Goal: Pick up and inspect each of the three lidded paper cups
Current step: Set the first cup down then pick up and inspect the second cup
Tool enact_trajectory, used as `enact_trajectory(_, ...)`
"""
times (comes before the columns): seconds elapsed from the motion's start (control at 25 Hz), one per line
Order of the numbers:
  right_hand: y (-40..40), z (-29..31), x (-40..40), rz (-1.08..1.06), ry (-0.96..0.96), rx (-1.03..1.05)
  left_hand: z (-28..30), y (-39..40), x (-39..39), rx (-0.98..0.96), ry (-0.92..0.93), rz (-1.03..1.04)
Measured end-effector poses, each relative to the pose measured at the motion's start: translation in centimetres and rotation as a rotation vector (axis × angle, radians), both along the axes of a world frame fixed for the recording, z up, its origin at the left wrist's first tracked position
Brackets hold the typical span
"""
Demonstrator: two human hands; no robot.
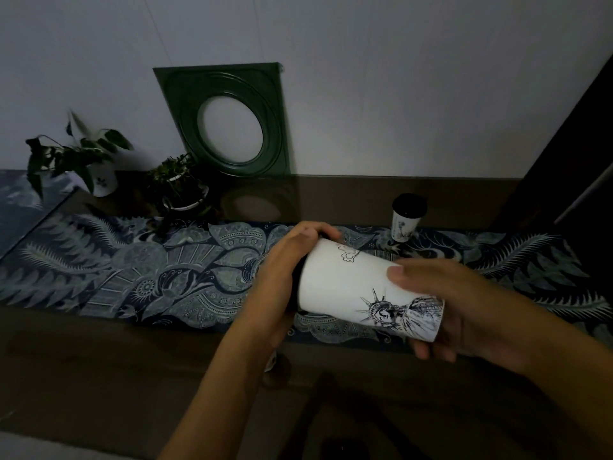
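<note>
Holding: white paper cup (358,287) is gripped on its side between both hands, above the near part of the table
Cup pose: tipped nearly horizontal, lid end to the left and slightly higher, base end to the right and lower
Cup print: black line drawing of a crowned statue head is seen near the base end; a smaller sketch sits near the lid end
Lid: dark, mostly hidden behind the left palm, only a sliver is seen
Left hand (282,277): wrapped over the lid end, fingers curled around the rim, thumb hidden
Right hand (464,310): closed on the base end, thumb (403,273) pressed on the upper wall, fingers tucked under the base
Second cup (407,218): white with a dark lid, stood upright on the far right part of the runner, well apart from the hands
Third cup: partly hidden below the left wrist, only a pale edge is seen; upright or not cannot be told
Runner (132,277): dark blue patterned cloth is laid along the table
Table (99,360): dark brown, glossy top
Plants (76,157): two potted plants are set at the far left near the wall
Green frame (225,121): square with a round opening, leaned against the wall behind the table
Light: dim, fine detail is lost in shadow
</note>
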State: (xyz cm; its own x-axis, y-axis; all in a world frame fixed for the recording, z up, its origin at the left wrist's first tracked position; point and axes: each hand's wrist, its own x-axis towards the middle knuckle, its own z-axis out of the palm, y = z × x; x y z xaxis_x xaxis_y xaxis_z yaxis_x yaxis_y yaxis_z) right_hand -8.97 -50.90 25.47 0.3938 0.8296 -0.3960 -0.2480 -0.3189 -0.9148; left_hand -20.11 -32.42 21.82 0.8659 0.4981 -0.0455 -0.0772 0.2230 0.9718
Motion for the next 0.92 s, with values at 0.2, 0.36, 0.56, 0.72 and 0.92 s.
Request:
enact_trajectory(0.2, -0.6, -0.6, -0.1, 0.134, -1.23, 0.05, 0.0, 0.0, 0.0, -0.087, 0.093, 0.025)
enact_trajectory(0.36, -0.7, -1.5, -0.6, 0.138, -1.59, 0.036, -0.3, 0.2, 0.1, -0.112, 0.106, 0.037)
enact_trajectory(0.56, 0.2, -0.4, -1.6, -0.12, -0.351, 0.067, -0.1, 0.1, -0.1, 0.011, -0.031, 0.046)
enact_trajectory(0.72, 0.3, -0.4, -1.2, -0.012, -0.476, 0.014, -0.3, 0.1, 0.1, -0.002, -0.014, 0.084)
enact_trajectory(0.92, 0.5, -1.2, -0.8, 0.16, -1.671, -0.027, -0.4, 0.4, 0.5, -0.069, 0.105, 0.077)
